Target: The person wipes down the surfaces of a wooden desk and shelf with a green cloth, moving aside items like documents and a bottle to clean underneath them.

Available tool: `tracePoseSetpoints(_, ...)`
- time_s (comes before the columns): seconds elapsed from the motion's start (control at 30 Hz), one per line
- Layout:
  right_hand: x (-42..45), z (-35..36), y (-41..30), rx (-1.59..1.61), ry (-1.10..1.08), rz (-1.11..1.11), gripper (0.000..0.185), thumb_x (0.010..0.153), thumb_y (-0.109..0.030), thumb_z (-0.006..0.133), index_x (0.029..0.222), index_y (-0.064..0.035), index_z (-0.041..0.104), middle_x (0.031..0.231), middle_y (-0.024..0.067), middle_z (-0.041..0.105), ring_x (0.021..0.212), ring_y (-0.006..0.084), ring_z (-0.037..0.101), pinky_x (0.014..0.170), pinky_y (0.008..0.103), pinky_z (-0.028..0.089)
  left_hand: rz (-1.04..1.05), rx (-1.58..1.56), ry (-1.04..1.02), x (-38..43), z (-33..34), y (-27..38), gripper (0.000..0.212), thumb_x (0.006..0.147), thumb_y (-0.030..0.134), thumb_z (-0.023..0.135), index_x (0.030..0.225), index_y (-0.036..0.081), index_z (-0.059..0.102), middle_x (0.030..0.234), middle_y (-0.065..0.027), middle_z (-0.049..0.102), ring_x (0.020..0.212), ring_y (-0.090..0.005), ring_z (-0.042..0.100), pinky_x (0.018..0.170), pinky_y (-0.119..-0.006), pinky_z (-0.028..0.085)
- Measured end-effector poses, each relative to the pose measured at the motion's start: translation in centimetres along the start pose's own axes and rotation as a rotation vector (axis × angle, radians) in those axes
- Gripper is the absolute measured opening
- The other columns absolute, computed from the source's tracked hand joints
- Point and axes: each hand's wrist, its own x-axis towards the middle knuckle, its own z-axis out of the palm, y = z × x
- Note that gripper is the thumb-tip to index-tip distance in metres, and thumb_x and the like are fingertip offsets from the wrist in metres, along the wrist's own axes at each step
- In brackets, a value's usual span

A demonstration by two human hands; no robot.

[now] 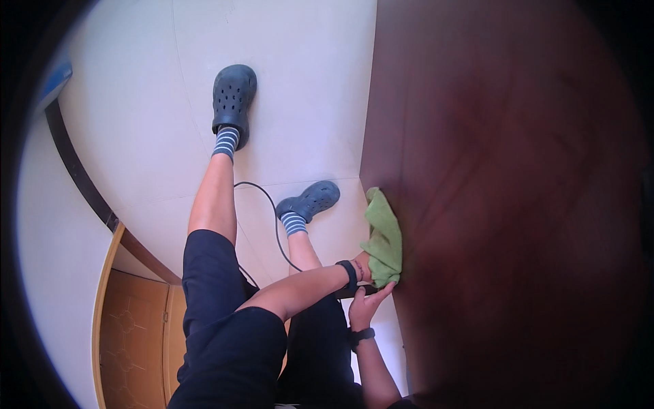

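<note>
A green cloth (384,240) lies against the side of a dark reddish-brown panel (460,204), near its edge by the floor. My left hand (366,267), with a black band and a thin bracelet at the wrist, holds the cloth; most of its fingers are hidden by the folds. Just below it in the picture is my right hand (364,308), also with a black band at the wrist. Its fingers are stretched out, their tips touching the cloth's lower end and the panel, while the thumb stands apart.
A thin black cable (276,225) curves across the pale floor (306,102) beside my feet, which wear dark clogs (234,97). At the lower left stands a wooden door (134,332) with a light frame. A blue object (57,82) is at the upper left.
</note>
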Motion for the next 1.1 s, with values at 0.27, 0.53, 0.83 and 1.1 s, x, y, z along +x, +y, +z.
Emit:
tracePoseSetpoints(0.27,3.5,-0.6,-8.7,0.008,0.224,-0.117,0.072,0.083,-0.007,0.051,0.137,0.009,0.006,0.142,0.0303,0.013,0.133,0.0386,0.017,0.109,0.0417,0.013,0.164,-0.203,0.183,5.6,-10.4,5.6,0.043,0.079,0.042,0.052,0.118,0.024,0.054,0.127,-0.0028,0.05,0.123,-0.0237,0.038,0.106,-0.042,0.024)
tracePoseSetpoints(0.53,9.7,-0.2,-22.3,0.453,0.216,-0.409,0.069,0.083,0.003,0.048,0.141,0.0006,0.011,0.141,0.0211,0.024,0.13,0.0293,0.028,0.108,0.0377,0.018,0.367,0.319,0.352,12.5,-25.9,8.9,0.048,0.08,0.046,0.048,0.121,0.021,0.052,0.131,-0.0049,0.047,0.124,-0.0279,0.039,0.106,-0.047,0.025)
tracePoseSetpoints(0.83,20.0,4.5,-29.4,0.432,0.213,-0.743,0.073,0.082,0.001,0.05,0.142,-0.0009,0.009,0.137,0.0229,0.034,0.127,0.0315,0.033,0.106,0.0365,0.021,0.527,0.69,1.085,22.9,-40.7,6.2,0.028,0.076,0.027,0.054,0.097,0.009,0.059,0.098,-0.0095,0.057,0.097,-0.024,0.052,0.085,-0.036,0.041)
tracePoseSetpoints(1.1,24.0,9.5,-28.1,0.419,0.092,-0.757,0.082,0.081,0.0,0.049,0.142,-0.0049,-0.006,0.143,0.0272,0.021,0.134,0.0343,0.021,0.109,0.0365,0.014,0.19,0.676,0.755,22.3,-38.9,-0.9,0.034,0.081,0.029,0.048,0.108,0.01,0.055,0.112,-0.01,0.053,0.108,-0.0251,0.047,0.094,-0.036,0.034)
